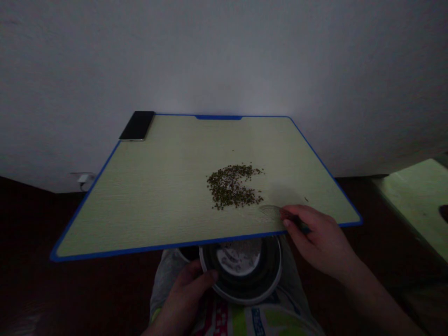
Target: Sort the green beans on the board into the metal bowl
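Below the near edge of the board-like tabletop (157, 210), my left hand (191, 284) grips the left rim of a round metal bowl (241, 291), thumb over the rim. The bowl rests at my lap, partly under the tabletop, with a few dark bits inside. Over the tabletop's near right part, my right hand (315, 231) is closed around a thin dark-handled tool with a pale, fan-shaped end (269, 211); its exact kind is unclear. Left of that end lies a loose patch of small brownish-green grains or seeds (227, 186), spread in a rough C shape.
A dark tablet or phone (138, 125) lies at the tabletop's far left corner. A pale wall (224, 56) stands behind, with a plug (83, 178) low on the left. Another light surface (416, 196) is at the right. One dark sliver (306, 199) lies near my right hand.
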Demonstrator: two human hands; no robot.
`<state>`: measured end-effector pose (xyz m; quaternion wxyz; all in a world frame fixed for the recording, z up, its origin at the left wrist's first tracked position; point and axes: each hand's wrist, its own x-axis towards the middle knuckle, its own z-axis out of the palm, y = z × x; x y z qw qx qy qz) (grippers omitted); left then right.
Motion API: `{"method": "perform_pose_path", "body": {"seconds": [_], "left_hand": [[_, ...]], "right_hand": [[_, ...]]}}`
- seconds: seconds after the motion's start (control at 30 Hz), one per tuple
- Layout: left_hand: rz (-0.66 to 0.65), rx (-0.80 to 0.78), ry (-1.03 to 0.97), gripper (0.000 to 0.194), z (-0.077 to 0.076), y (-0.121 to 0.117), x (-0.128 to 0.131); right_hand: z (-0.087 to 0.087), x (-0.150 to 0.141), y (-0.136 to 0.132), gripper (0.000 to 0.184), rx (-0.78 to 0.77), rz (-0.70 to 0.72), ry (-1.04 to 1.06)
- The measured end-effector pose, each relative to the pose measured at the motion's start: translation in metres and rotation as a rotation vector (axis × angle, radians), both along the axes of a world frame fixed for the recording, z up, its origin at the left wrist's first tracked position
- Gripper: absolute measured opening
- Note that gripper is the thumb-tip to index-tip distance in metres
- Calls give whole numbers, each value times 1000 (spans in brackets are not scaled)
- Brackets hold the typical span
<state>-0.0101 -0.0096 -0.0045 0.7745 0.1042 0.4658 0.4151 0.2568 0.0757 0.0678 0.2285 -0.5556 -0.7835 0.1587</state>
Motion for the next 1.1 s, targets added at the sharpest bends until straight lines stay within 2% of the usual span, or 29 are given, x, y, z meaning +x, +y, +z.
{"method": "perform_pose_path", "body": {"seconds": [0.1, 0.27, 0.7, 0.93, 1.1], "left_hand": [[-37, 22, -70, 22, -4, -2, -2], [-20, 20, -66, 22, -8, -2, -3], [-22, 49, -95, 20, -2, -2, -2], [-43, 87, -84, 23, -10, -5, -3], [-43, 106, -95, 27, -5, -3, -2]], "right_hand": [[0, -11, -2, 14, -10, 2, 22], [-4, -21, 0, 15, 16, 25, 28], [-4, -36, 8, 17, -14, 123, 60], [1, -43, 6, 16, -78, 156, 64], [6, -45, 5, 18, -108, 198, 70]]}}
